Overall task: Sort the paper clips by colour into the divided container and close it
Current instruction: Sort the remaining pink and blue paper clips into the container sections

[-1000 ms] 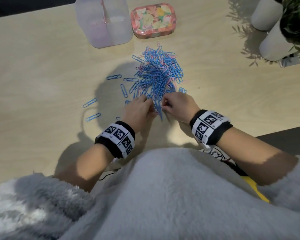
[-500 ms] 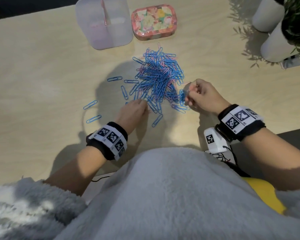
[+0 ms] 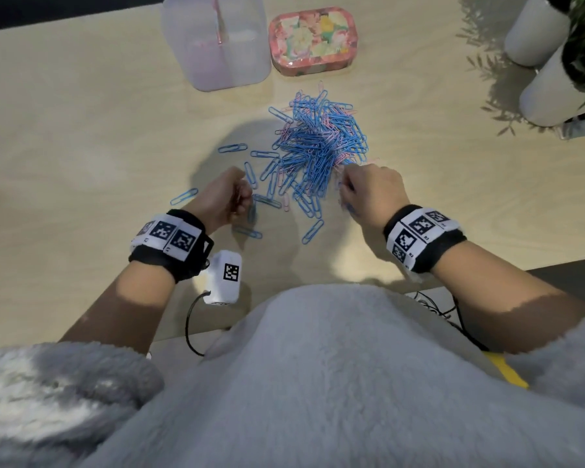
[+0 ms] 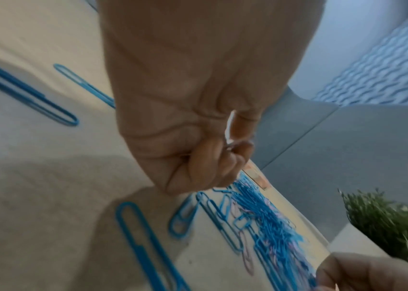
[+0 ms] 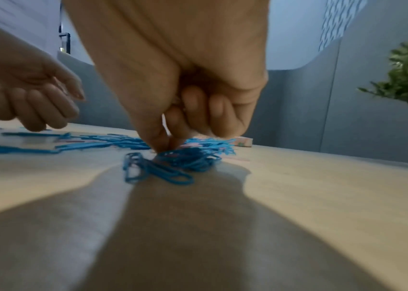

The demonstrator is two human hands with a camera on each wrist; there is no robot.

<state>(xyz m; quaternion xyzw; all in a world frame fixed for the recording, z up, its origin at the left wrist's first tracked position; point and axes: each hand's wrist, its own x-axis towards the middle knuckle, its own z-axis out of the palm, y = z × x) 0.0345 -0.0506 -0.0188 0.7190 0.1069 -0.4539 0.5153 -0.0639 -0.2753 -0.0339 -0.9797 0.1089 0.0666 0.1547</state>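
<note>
- Two hands at the near edge of the clip pile (image 3: 318,143), one on each side of it.
- Left hand (image 3: 222,201) curled, fingers (image 4: 205,157) tucked into palm; something thin and pale shows between thumb and fingers in the left wrist view, cannot tell what it is.
- Right hand (image 3: 372,194) down at the pile's near right corner, thumb and fingertips (image 5: 157,141) pinched together on blue clips (image 5: 172,163); whether one is actually gripped is blurred.
- Pile mostly blue, some pink clips (image 3: 286,202) mixed in; loose blue singles (image 3: 183,196) scattered left of and nearer than the pile.
- Divided container (image 3: 217,42) beyond the pile to its left, open, translucent, pink divider upright, pinkish contents in its left part.
- Floral tin (image 3: 313,40) beyond the pile, just right of the container, lid on.
- White plant pots (image 3: 551,86) well right of the pile.
- All on a light wood table (image 3: 65,130).
</note>
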